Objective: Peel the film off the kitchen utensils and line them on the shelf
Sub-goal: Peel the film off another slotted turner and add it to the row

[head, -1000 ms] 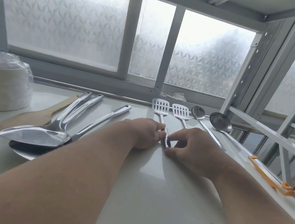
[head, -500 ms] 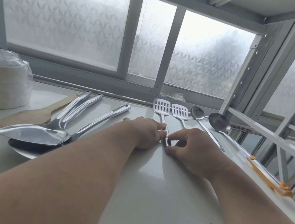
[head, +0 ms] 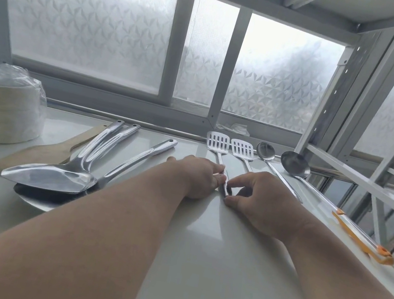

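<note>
Where the left hand [head: 199, 177] and right hand [head: 258, 198] pinch the slotted spatula [head: 217, 143], its handle seems mostly hidden.

Both hands meet at the handle of the left slotted spatula [head: 218, 143] mid-shelf [head: 209, 269]: left hand [head: 196, 176] curled on it, right hand [head: 258, 195] apparently pinching its end. Further utensils lie along the shelf's back edge.

1 head view, low, probably near shelf [head: 197, 267], facing window [head: 93, 27].
</note>
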The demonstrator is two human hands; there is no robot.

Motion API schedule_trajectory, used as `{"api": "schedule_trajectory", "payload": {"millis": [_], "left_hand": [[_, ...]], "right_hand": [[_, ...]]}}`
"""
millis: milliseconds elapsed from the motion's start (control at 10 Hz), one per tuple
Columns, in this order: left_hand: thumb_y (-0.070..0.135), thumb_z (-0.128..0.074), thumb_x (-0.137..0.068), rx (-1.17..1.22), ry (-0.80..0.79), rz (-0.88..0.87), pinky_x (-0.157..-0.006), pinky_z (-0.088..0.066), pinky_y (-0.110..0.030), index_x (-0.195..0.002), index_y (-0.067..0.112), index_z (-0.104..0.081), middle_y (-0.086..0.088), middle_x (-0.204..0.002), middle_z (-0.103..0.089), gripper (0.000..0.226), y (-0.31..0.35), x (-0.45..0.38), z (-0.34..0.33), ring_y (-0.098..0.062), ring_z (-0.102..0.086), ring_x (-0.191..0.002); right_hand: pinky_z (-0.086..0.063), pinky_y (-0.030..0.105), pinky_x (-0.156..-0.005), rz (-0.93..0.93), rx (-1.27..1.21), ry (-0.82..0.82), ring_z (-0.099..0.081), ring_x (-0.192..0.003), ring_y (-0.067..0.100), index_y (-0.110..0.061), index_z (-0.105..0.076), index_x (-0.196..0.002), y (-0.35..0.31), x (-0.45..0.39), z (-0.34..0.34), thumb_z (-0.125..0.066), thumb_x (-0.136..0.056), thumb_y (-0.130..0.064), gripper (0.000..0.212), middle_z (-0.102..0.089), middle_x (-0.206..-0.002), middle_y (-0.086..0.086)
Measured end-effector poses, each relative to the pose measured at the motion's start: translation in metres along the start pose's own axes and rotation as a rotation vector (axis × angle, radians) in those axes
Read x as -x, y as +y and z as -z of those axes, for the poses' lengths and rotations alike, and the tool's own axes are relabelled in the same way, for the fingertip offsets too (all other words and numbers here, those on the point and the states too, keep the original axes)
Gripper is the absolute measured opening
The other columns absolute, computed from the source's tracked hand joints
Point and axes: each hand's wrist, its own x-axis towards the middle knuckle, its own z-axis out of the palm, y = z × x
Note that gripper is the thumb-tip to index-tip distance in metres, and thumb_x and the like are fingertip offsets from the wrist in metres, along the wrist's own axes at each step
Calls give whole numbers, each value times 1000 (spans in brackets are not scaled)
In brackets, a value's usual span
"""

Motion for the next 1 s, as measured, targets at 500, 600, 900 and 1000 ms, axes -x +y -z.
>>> {"api": "schedule_trajectory", "payload": {"millis": [500, 600, 900, 1000], "left_hand": [[65, -33, -107, 11, 6, -4, -124, -26, -57, -160, 52, -35, 7, -167, -42, 54, 0, 1, 1, -25, -29, -158], [65, -34, -107, 13, 8, -5, -124, -26, -57, -159, 53, -36, 7, -167, -43, 54, 0, 1, 0, -25, -30, -158], [65, -34, -107, 20, 4, -8, -124, -27, -57, -159, 52, -36, 7, -167, -43, 54, 0, -2, 0, -25, -30, -158], [66, -34, -106, 24, 9, -7, -124, -27, -56, -159, 53, -36, 6, -166, -44, 55, -1, -2, -1, -25, -31, -158]], "right_hand": [[-44, 18, -68, -9, -10, 4, -67, -82, 8, -34, -76, -115, 3, -2, -1, -81, -86, -33, 29, -73, -91, -6], [-44, 18, -67, -8, -13, 9, -68, -82, 8, -34, -76, -114, 3, -2, -1, -82, -85, -34, 29, -74, -91, -7], [-45, 17, -69, -10, -10, 11, -68, -83, 7, -34, -76, -115, 5, -3, -2, -82, -85, -34, 31, -74, -93, -7], [-46, 18, -69, -7, -12, 10, -69, -83, 7, -34, -76, -114, 5, -3, -1, -82, -85, -33, 30, -75, -93, -6]]}}
